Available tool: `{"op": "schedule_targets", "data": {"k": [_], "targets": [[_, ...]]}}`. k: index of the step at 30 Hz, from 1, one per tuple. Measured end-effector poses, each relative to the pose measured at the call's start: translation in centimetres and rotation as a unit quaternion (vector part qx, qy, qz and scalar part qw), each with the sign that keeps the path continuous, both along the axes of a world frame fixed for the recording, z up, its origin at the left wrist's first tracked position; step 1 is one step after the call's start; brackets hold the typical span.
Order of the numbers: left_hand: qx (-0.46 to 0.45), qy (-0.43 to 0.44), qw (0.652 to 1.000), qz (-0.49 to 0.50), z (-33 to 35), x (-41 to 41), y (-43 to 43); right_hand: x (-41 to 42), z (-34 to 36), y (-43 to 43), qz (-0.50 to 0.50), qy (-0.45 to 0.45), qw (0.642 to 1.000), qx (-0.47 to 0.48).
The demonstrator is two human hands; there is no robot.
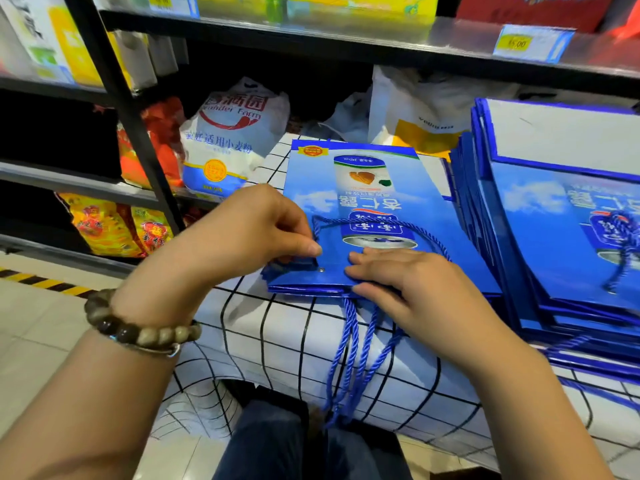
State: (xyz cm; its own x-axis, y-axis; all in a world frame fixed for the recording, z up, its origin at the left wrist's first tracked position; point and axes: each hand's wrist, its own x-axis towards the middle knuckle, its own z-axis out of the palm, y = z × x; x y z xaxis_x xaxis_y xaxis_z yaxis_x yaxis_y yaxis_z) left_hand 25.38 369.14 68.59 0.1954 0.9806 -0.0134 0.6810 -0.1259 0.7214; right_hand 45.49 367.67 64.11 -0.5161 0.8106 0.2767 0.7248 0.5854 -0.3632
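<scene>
While my left hand [249,230] pinches the near left corner of the blue paper bag [311,181] between thumb and forefinger, my right hand [408,285] lies on the bag's near edge. Its fingers are stretched flat and pressed down and its thumb runs along the rim. The bag lies flat at the centre of the frame, its printed can upside down to me. One metal eyelet [321,270] shows between my two hands. One cord handle [381,224] loops across the bag's face from my left fingertips towards the right. More blue cords [349,341] hang off the near edge below my right hand, four strands as far as I can count. Thin blue edges under the bag suggest further bags beneath, but I cannot tell how many.

The bag rests on a white cloth with black checks [277,341], which drapes over the table edge towards the bottom of the frame. At the right of the frame one stack of matching blue bags [540,216] sits just beside mine, too many to count. One bead bracelet [138,332] circles my left wrist at lower left.

Behind, left of centre, stands one white flour sack [228,133]. Two red-and-yellow packets [100,226] [152,232] lie on the low shelf at the left. Two price tags [531,43] [171,1] hang on the top shelf [346,39].
</scene>
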Motion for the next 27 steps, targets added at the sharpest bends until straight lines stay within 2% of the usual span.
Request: {"op": "schedule_targets", "data": {"k": [9, 11, 13, 16, 20, 22, 24, 27], "targets": [[0.052, 0.078, 0.995, -0.019, -0.6, 0.7, 0.3, 0.1, -0.4, 0.0, 0.019, 0.036, 0.998, 0.048], [0.037, 0.074, 0.996, -0.033, -0.5, 0.5, 0.5, 0.0, -0.3, -0.1, 0.017, 0.043, 0.997, 0.066], [0.013, 0.075, 0.996, -0.051, -0.5, 0.7, 0.5, -0.2, -0.2, 0.0, 0.002, 0.038, 0.993, 0.11], [0.022, 0.107, 0.991, -0.081, -0.4, 0.7, 0.4, -0.8, -0.1, -0.1, -0.044, 0.041, 0.981, 0.186], [0.023, 0.117, 0.986, -0.117, 0.0, -0.2, -0.2, -1.3, -0.3, 0.1, -0.083, 0.077, 0.969, 0.221], [0.063, 0.184, 0.975, -0.112, -0.5, -0.1, -0.4, -1.5, -0.9, 0.2, -0.098, 0.084, 0.963, 0.239], [0.093, 0.243, 0.961, -0.092, -1.1, 0.4, -0.3, -1.8, -1.2, 0.3, -0.084, 0.107, 0.96, 0.244], [0.087, 0.21, 0.971, -0.07, -1.4, 0.7, 0.3, -2.1, -1.4, 0.8, -0.027, 0.05, 0.965, 0.257]]}}
